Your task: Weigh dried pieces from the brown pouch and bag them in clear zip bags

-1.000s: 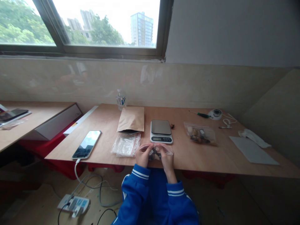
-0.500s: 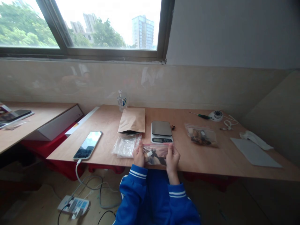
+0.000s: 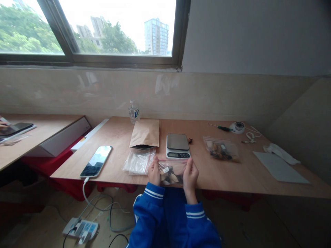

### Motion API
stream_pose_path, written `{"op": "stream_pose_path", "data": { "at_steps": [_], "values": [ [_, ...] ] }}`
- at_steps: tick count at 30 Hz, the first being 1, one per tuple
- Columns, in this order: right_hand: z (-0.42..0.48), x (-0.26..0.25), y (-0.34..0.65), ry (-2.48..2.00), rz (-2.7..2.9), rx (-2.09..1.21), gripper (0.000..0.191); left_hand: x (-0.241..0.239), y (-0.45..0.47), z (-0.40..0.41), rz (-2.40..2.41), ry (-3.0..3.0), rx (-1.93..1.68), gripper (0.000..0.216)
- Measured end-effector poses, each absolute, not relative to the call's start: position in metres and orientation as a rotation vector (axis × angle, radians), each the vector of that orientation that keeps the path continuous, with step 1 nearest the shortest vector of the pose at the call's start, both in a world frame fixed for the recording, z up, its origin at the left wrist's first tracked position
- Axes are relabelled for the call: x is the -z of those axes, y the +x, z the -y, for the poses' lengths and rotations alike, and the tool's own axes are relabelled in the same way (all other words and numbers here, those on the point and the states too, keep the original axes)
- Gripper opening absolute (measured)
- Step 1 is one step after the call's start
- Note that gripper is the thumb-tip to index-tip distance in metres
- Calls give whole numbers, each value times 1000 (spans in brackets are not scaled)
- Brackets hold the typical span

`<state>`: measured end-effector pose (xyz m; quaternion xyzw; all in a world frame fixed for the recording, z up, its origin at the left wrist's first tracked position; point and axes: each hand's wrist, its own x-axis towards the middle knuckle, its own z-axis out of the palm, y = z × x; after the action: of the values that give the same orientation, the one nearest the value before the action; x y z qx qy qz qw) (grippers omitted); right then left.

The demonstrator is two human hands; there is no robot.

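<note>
A clear zip bag [image 3: 171, 174] with a pink-red seal strip holds dark and tan pieces and a small white label. My left hand [image 3: 154, 172] pinches its left top corner, and my right hand [image 3: 190, 175] grips the right one. The bag hangs at the table's front edge. Just beyond it sits a digital kitchen scale [image 3: 178, 145] with a bare steel plate. A stack of clear zip bags [image 3: 139, 161] lies left of my left hand, below a brown paper pouch [image 3: 145, 133] with its dark mouth towards me.
Another filled zip bag [image 3: 221, 150] lies to the right, with a green screwdriver [image 3: 223, 128] and a white camera [image 3: 237, 127] behind. A charging phone [image 3: 96, 162] lies left. A bottle [image 3: 133, 112] stands at the back; a white sheet [image 3: 280, 167] lies far right. A power strip [image 3: 81, 230] is on the floor.
The pieces inside the held bag have shifted, and a tan piece now shows low in the middle. Both hands keep their grip. At far left, part of another person's hand now shows.
</note>
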<state>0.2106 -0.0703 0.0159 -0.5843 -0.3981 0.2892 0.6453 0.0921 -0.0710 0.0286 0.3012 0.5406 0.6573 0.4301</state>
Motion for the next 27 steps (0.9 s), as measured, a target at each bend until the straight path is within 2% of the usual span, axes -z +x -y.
{"op": "stream_pose_path", "data": {
  "at_steps": [6, 14, 18, 22, 27],
  "values": [
    [69, -13, 213, -1363, 920, -656, 53, -18, 88, 67, -1322, 781, -1625, 56],
    [67, -12, 223, -1445, 1147, -403, 58, -13, 91, 66, -1360, 801, -1676, 56],
    [67, -12, 237, -1458, 1176, -408, 59, -13, 91, 67, -1230, 849, -1487, 56],
    [58, -24, 297, -1593, 986, -225, 65, -14, 90, 69, -1030, 897, -1139, 61],
    [25, -58, 416, -1787, 879, 153, 70, -15, 89, 69, -1042, 914, -1130, 61]
  ]
}}
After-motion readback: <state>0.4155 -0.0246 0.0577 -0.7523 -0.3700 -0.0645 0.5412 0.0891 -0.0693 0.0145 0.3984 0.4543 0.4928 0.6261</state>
